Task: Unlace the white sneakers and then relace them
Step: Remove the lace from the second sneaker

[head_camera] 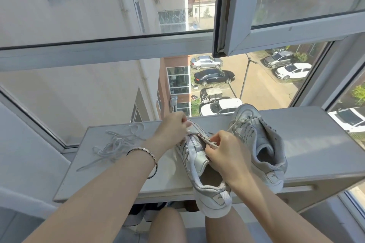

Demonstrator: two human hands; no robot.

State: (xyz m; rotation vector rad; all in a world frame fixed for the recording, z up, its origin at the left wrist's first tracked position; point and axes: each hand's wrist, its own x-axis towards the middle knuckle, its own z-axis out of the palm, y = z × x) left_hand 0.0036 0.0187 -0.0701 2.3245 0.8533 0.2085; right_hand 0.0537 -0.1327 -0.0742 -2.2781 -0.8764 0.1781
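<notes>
Above your right knee [219, 231], the near sneaker [199, 163] hangs its heel off the ledge [316, 144]. Your left hand [171, 126] pinches its lace at the toe, and your right hand [227, 154] pinches the lace by the eyelets. The second sneaker [262, 140] stands just beside it on the right. A loose lace [116, 144] lies to the left.

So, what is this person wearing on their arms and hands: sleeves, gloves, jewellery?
No sleeves or gloves show; both forearms are bare. At the wrist of the left hand sits a thin bracelet of silvery and dark links. The right hand wears nothing, and no rings are visible.
</notes>
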